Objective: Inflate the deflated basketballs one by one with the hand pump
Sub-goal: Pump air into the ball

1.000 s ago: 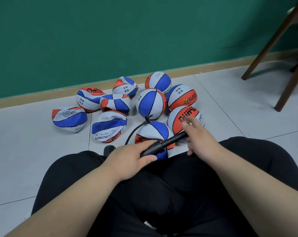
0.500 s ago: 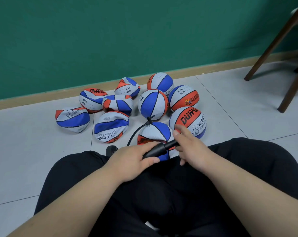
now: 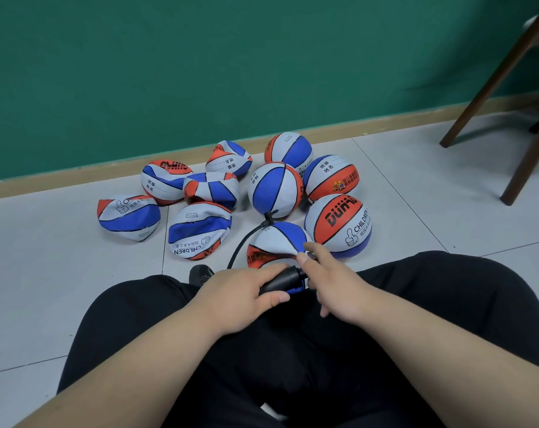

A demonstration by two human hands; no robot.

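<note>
Because a pump works only when one end is braced while the other slides, the person sits on the floor [image 3: 61, 273] with the hand pump [image 3: 282, 281] laid across the lap, just above the nearest basketball [image 3: 277, 242]. The left hand [image 3: 243, 296] has its fingers wrapped round the black barrel to steady it. The right hand [image 3: 333, 285] has its fingers closed over the handle end, which it mostly hides. The hands are almost touching, so the plunger looks pushed well in.

A thin black hose [image 3: 246, 242] loops out to the left and up to the far top of that ball, where its fitting seems to meet the valve, though the joint is too small to make out. The ball lies against the person's legs, probably so it cannot roll away, and its near side looks dented, so it is likely only part filled.

The round basketballs [image 3: 276, 189], four in all, cluster behind and to the right. The collapsed basketballs [image 3: 127, 216], five of them, lie to the left, a split that likely separates finished from unfinished. No box or bag holds them; all lie loose on the tiles.
</note>
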